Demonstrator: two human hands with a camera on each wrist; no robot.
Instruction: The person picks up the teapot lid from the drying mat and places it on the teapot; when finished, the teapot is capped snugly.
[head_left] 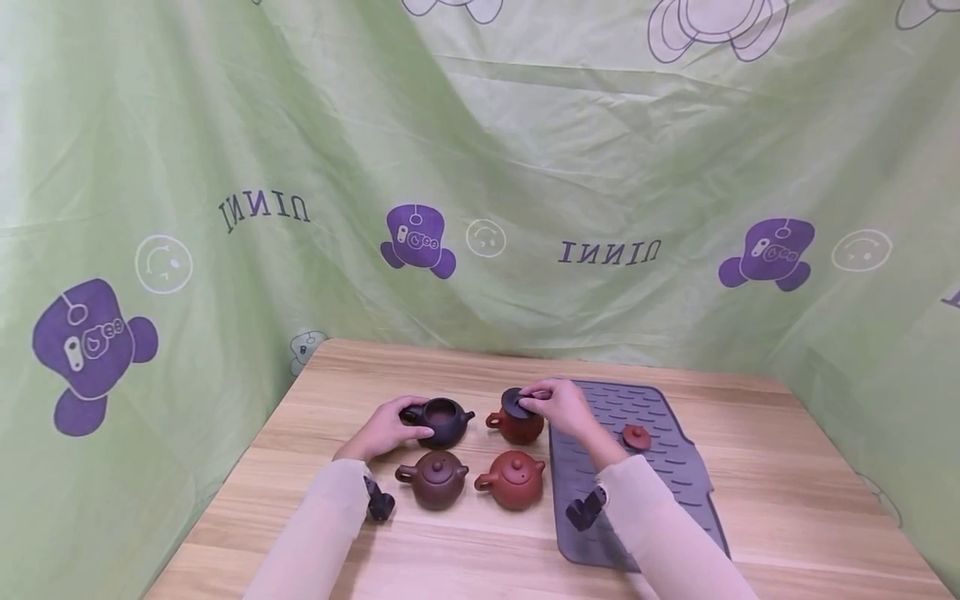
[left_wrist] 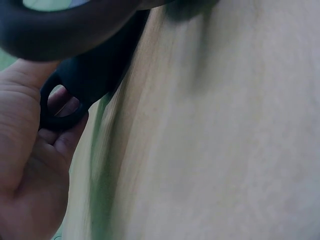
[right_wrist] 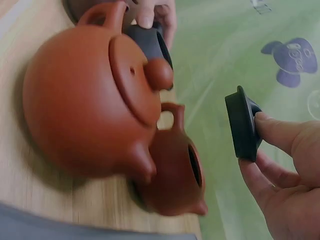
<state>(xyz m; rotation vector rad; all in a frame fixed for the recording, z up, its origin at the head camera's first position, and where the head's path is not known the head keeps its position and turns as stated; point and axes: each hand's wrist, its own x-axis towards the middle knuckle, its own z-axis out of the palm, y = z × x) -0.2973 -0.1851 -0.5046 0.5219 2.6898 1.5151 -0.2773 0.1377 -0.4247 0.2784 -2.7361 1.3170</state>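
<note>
My left hand [head_left: 386,429] holds the black teapot [head_left: 450,433] at its handle side, thumb on the near side of the body. This teapot has no lid on, and its round mouth faces up. In the left wrist view, the fingers lie behind its black handle [left_wrist: 65,121]. My right hand [head_left: 562,407] pinches a black lid [right_wrist: 242,125] by its knob. That lid is held above the open red teapot [right_wrist: 167,170], apart from its mouth. A small red lid [head_left: 637,437] lies on the grey mat [head_left: 592,533].
Nearer the front stand a lidded purple-brown teapot [head_left: 438,483] and a lidded red teapot [head_left: 517,483], side by side. The wooden table [head_left: 465,567] meets a green printed curtain [head_left: 510,317] at the back and sides.
</note>
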